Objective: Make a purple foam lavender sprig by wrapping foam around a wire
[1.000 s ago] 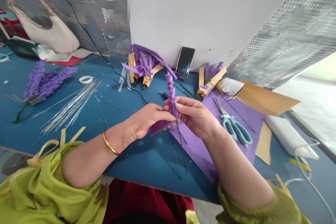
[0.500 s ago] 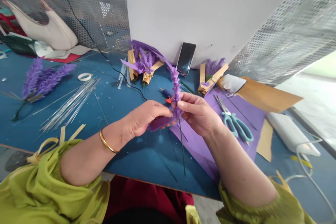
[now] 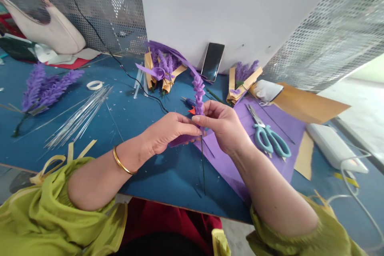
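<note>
Between my hands stands a purple paper lavender flower (image 3: 198, 92), upright on a thin green stem (image 3: 203, 164) that points down toward the table edge. My right hand (image 3: 222, 124) pinches the lower part of the blossom between thumb and fingers. Close against it, my left hand (image 3: 171, 130) is closed on a purple paper strip (image 3: 180, 140), which lies under its fingers and meets the flower's base. The fingertips of both hands nearly touch, and the spot where strip and stem join is mostly hidden. Just behind the flower lies a blue glue gun (image 3: 189, 103) with an orange part.
On the right, teal-handled scissors (image 3: 270, 138) rest on purple paper (image 3: 240, 160), near a white power bank (image 3: 336, 148). Wires (image 3: 81, 118), a tape roll (image 3: 95, 85) and a lavender bunch (image 3: 45, 92) lie left. Behind stand a phone (image 3: 213, 62) and wrapped bouquets (image 3: 165, 68).
My left fingers have moved right, up to the flower's base, meeting my right hand. The flower has shifted slightly left, and less of the purple strip shows.
</note>
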### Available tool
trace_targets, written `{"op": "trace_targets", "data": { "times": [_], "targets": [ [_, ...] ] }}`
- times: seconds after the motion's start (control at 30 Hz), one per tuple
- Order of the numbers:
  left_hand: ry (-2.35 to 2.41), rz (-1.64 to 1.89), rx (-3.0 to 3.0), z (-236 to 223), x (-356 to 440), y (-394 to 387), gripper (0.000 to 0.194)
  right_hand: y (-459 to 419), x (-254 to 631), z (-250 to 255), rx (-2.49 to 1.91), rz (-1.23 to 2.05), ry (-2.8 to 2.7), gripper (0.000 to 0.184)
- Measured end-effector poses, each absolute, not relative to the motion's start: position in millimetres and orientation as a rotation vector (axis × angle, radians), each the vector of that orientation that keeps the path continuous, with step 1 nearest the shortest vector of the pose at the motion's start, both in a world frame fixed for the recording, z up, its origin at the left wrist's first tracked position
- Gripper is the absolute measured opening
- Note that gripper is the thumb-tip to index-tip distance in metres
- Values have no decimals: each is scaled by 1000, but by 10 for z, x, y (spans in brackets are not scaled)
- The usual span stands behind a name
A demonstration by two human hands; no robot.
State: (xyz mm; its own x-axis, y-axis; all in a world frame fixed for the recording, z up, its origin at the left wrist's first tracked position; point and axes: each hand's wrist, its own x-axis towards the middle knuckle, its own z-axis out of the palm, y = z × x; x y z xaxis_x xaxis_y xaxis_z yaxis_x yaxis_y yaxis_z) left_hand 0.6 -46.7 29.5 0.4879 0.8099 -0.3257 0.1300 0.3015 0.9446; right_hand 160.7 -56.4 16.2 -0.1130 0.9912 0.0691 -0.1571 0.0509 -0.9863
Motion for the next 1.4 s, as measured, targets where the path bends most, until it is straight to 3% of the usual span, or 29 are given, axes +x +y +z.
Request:
{"op": "trace_targets", "data": {
  "times": [0.4, 0.63, 1.0, 1.13, 1.27, 1.4],
  "targets": [
    [1032, 591, 1293, 290, 48, -492, 13, -572, 1548, 132, -1077, 1224, -1172, 36],
    [1003, 650, 1205, 258, 37, -454, 10, -552, 1618, 206, -977, 1399, -1217, 28],
    [900, 640, 1085, 248, 1, -418, 16, -523, 1637, 162, -996, 1392, -1178, 22],
    [932, 754, 1011, 248, -46, -334, 22, -467, 1807, 215, -1192, 1140, -1238, 32],
    [982, 1029, 861, 260, -118, -193, 27, -399, 1936, 197, -1675, 748, -1535, 33],
    [957, 1185, 741, 240, -158, -96, 25, -327, 1853, 37, -2002, 626, -1747, 55]
  ]
}}
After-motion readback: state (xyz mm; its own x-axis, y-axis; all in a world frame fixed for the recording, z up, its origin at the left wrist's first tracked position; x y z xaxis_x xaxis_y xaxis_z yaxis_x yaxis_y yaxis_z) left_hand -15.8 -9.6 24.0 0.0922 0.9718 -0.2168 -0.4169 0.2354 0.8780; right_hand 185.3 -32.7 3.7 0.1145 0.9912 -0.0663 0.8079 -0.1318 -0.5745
